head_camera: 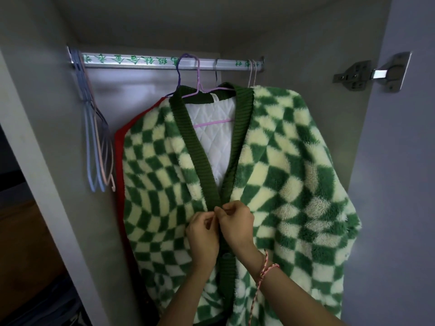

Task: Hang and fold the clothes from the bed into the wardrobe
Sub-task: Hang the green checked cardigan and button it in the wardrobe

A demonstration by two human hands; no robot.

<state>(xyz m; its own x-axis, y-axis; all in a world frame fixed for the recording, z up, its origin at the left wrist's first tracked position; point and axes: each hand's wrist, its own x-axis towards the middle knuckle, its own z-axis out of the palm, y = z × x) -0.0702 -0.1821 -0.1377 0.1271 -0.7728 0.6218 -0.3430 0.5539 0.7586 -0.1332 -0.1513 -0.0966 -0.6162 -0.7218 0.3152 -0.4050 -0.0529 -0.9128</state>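
Red-and-pink cord bracelet (268, 269) circles the right wrist, nearest the camera. Just past it the right hand (236, 224) and left hand (202, 238) meet fingertip to fingertip, each pinching the dark green ribbed band (188, 137) where the 2 front edges of the green-and-cream checked fleece cardigan (282, 172) close. 1 green button (227, 256) sits just below them. The cardigan hangs inside the wardrobe on a pink hanger (200, 85), white quilted lining (211, 128) showing at the neck, a red garment (120, 161) behind its left edge. Farther back, the metal rail (150, 63) carries spare hangers (98, 142) at its left end
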